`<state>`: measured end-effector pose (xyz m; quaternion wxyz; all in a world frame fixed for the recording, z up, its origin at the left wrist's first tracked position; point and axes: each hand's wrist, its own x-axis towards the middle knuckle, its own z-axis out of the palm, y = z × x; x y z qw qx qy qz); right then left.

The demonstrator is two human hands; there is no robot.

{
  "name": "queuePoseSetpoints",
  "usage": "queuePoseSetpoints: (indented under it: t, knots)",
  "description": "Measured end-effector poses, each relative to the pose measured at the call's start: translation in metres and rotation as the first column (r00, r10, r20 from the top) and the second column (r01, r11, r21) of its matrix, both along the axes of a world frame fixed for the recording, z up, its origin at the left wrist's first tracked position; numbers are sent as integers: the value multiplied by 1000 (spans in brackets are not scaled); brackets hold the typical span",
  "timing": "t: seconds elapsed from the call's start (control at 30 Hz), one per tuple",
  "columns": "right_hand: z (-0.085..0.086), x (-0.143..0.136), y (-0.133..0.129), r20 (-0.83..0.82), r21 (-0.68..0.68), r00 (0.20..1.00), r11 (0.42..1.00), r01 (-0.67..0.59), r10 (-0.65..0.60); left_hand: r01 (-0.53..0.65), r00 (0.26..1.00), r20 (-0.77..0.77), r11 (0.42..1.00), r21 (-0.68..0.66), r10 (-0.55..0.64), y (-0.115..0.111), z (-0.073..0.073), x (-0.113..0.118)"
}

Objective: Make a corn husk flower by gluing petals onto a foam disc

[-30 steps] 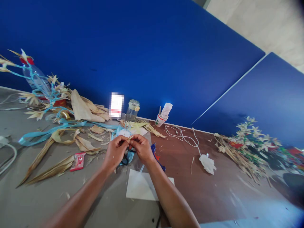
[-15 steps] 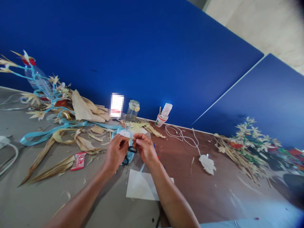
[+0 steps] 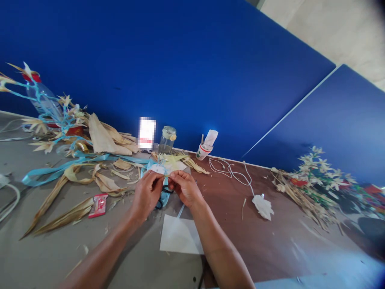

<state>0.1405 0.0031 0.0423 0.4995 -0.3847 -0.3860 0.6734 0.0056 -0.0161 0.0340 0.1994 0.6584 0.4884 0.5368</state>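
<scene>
My left hand (image 3: 148,192) is closed in a pinch near the middle of the table. Facing it, my right hand (image 3: 185,188) pinches too, the fingertips of both hands nearly touching. Between them shows a small pale yellowish piece, too small to make out. Black-handled scissors (image 3: 167,189) lie just below the fingertips, partly hidden by my hands. A white sheet (image 3: 179,237) rests on the table under my right forearm. Pale dried husk strips (image 3: 195,163) lie beyond my hands.
To the left are husks (image 3: 105,136), a blue ribbon (image 3: 45,176), a red packet (image 3: 98,205) and a bottle (image 3: 45,100). Behind stand a jar (image 3: 167,139) and a paper cup (image 3: 204,151). A white cable (image 3: 231,172) and white flowers (image 3: 319,168) are at right.
My right hand's fingers have closed in slightly toward my left fingertips. The view has shifted a little; both hands stay in about the same place.
</scene>
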Motion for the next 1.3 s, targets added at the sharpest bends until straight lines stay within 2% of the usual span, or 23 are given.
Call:
queuePoseSetpoints:
  t: [0.27,0.43,0.63,0.87,1.0,1.13,1.3]
  knots:
    - [1,4,2,-22,-16,1000,1000,-16,16,72,990,128,989,-127,-56,4,-10,0]
    - [-1,3,4,-75,-77,997,997,-31,25,112,988,114,988,-104,-100,3,-10,0]
    - [0,4,4,-154,-152,983,980,-125,102,151,985,87,988,-23,-148,4,-11,0]
    - [4,15,5,-248,-139,964,982,-129,92,113,991,74,993,-23,-111,4,-13,-1]
    - [8,19,4,-154,-73,984,992,-105,93,96,995,24,995,5,-96,3,-11,-1]
    - [10,16,2,-21,-62,994,992,-107,106,96,995,-30,993,70,-94,0,-6,0]
    - [8,13,2,66,-40,993,995,-96,99,111,992,-65,989,97,-105,-1,-5,0]
